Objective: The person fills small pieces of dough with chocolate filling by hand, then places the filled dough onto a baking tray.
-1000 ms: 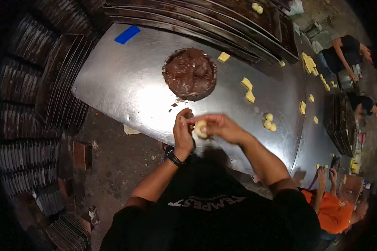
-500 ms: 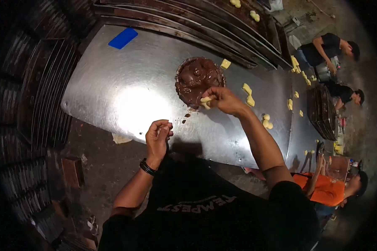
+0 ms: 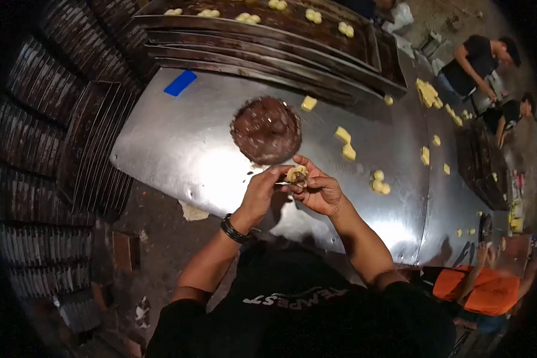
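Just in front of the brown filling (image 3: 266,130), which sits in a round heap on the metal table, my two hands meet. A small piece of yellow dough (image 3: 297,175) with brown filling on it lies in the fingers of my right hand (image 3: 321,190). My left hand (image 3: 261,194) has its fingers closed at the left edge of the same piece. Flat yellow dough pieces (image 3: 343,135) and a cluster of dough balls (image 3: 379,182) rest on the table to the right.
Stacked trays (image 3: 268,56) with dough balls run along the table's far side. A blue scraper (image 3: 180,83) lies at the far left. More trays (image 3: 95,143) stand left. At right are several people, one in an orange shirt (image 3: 477,290).
My right hand has moved back from the filling towards my body with the dough. My left hand has risen to meet it and touches the piece. The view has shifted.
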The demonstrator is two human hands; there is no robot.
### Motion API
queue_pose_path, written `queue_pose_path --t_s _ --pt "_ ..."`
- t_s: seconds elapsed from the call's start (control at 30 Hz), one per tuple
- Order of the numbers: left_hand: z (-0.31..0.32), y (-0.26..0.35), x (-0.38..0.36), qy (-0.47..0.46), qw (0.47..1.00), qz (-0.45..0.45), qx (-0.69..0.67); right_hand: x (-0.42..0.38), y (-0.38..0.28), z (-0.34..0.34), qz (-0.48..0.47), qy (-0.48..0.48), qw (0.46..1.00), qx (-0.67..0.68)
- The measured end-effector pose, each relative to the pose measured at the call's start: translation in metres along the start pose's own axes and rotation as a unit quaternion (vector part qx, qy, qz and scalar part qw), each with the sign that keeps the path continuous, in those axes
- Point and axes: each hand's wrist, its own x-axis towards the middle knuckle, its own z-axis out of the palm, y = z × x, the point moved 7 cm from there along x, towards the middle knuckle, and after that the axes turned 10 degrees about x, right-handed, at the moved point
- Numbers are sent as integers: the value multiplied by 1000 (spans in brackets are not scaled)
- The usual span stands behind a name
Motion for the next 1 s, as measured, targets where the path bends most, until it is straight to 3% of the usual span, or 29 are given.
queue_pose_path --t_s 0.1,0.2,0.33,0.43,0.5,0.57,0.6,0.7,0.8,0.9,0.93,1.0 --pt "28 -29 -16 82 994 -7 74 -41 5 -27 14 24 999 31" --pt "41 -61 -43 129 989 -55 -42 -80 16 -53 47 125 991 -3" --pt "37 -93 -72 118 969 -127 -177 -120 17 -76 58 286 955 -57" --pt "37 -95 -79 158 979 -124 34 -125 9 -75 44 362 899 -243" --pt "39 -69 -72 136 975 10 177 -101 1 -57 -77 200 785 -581" --pt "35 -46 -68 123 942 125 286 -72 13 14 -206 53 561 -800" --pt "27 -42 -68 97 946 103 290 -61 15 14 -146 89 593 -787" --pt "12 -28 -73 39 967 61 243 -44 20 2 -95 148 635 -752" --pt "12 -13 -71 52 948 147 277 -51 25 3 -189 219 663 -690" --pt "29 -16 -71 39 960 161 225 -68 34 41 -330 187 590 -713" --pt "33 -18 -69 12 964 172 203 -79 31 32 -332 192 528 -757" --pt "45 -28 -66 -106 971 97 192 -109 17 12 -364 213 447 -789"
